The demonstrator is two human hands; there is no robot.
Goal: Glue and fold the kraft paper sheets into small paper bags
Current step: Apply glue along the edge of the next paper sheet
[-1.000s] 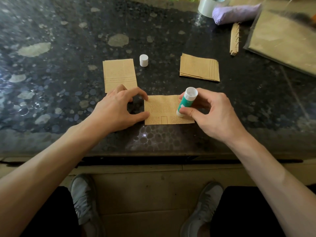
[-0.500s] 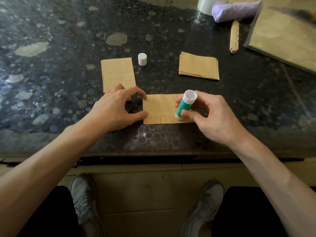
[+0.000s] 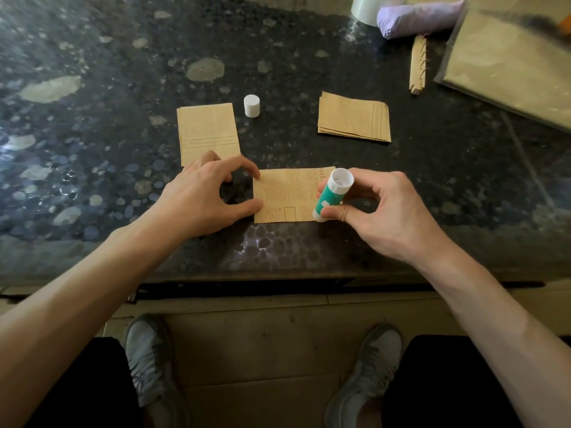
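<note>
A small printed kraft sheet (image 3: 285, 196) lies flat near the front edge of the dark stone table (image 3: 108, 88). My left hand (image 3: 204, 197) holds down its left edge with thumb and forefinger tips. My right hand (image 3: 380, 211) grips a green-and-white glue stick (image 3: 332, 194), tilted, with its lower end on the sheet's right edge. The stick's white cap (image 3: 251, 105) stands alone behind the sheet. A folded kraft piece (image 3: 208, 132) lies at the left, and a stack of kraft sheets (image 3: 353, 120) at the right.
A tape roll (image 3: 366, 7), a purple bundle (image 3: 420, 17), a narrow folded strip (image 3: 417, 66) and a clear sleeve holding kraft paper (image 3: 506, 69) lie at the back right. My knees and shoes show below the table edge.
The glue stick has slid a little along the sheet's right edge toward me. My left hand has kept its hold on the left edge.
</note>
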